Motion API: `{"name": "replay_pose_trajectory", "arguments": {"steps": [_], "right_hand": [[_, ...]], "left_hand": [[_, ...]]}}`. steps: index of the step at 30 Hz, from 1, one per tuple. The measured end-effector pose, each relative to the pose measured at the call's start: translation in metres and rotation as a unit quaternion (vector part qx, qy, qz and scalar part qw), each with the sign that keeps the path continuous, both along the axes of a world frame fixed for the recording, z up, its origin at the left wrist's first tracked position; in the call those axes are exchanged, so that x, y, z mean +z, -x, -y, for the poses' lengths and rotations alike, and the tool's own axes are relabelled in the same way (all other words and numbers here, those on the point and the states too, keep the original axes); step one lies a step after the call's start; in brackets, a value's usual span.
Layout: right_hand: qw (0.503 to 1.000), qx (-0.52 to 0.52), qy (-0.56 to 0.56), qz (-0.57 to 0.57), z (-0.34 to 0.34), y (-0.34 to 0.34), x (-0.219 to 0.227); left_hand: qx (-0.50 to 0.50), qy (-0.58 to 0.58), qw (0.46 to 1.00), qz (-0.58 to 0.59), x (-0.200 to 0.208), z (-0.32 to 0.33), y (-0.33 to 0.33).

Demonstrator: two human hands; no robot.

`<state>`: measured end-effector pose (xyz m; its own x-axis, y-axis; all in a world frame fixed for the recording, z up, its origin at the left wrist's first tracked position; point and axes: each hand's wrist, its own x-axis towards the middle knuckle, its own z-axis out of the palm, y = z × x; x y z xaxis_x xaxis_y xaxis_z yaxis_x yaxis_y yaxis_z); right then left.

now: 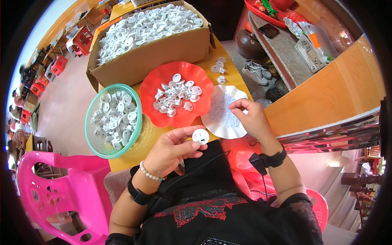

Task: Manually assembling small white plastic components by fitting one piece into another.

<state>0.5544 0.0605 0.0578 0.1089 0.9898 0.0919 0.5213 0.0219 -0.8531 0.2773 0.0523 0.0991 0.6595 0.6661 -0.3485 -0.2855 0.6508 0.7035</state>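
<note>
Between the thumb and fingers of my left hand (176,148) is a white round plastic part (200,136), its flat face with small dark slots turned up. My right hand (252,117) is over the white wavy-rimmed plate (234,133), thumb and forefinger pinched together. Whatever that pinch holds is too small to make out. Many tiny pale pieces (222,110) lie in the plate. Beyond my left hand, a red wavy-rimmed dish (149,87) holds several similar white parts (175,96). To its left, a green-rimmed basket (87,118) contains more of them (116,118).
A large cardboard box (163,53) heaped with white parts stands at the table's far side. Several loose parts (220,67) lie right of it on the yellow table (237,77). A pink chair (69,192) stands at left, a wooden panel (326,98) at right.
</note>
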Motion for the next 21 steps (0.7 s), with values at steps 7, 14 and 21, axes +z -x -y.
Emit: {"name": "replay_pose_trajectory", "arguments": {"steps": [7, 14, 21], "right_hand": [[0.997, 0.053, -0.047, -0.017, 0.017, 0.023, 0.049], [0.988, 0.13, -0.069, -0.05, 0.035, 0.061, 0.087], [0.985, 0.144, -0.093, 0.003, 0.039, 0.074, 0.092]], "left_hand": [[0.038, -0.069, 0.996, -0.029, 0.003, 0.004, -0.007], [0.057, -0.108, 0.991, -0.061, 0.02, 0.011, -0.013], [0.093, -0.174, 0.978, -0.064, 0.022, 0.018, -0.013]]}}
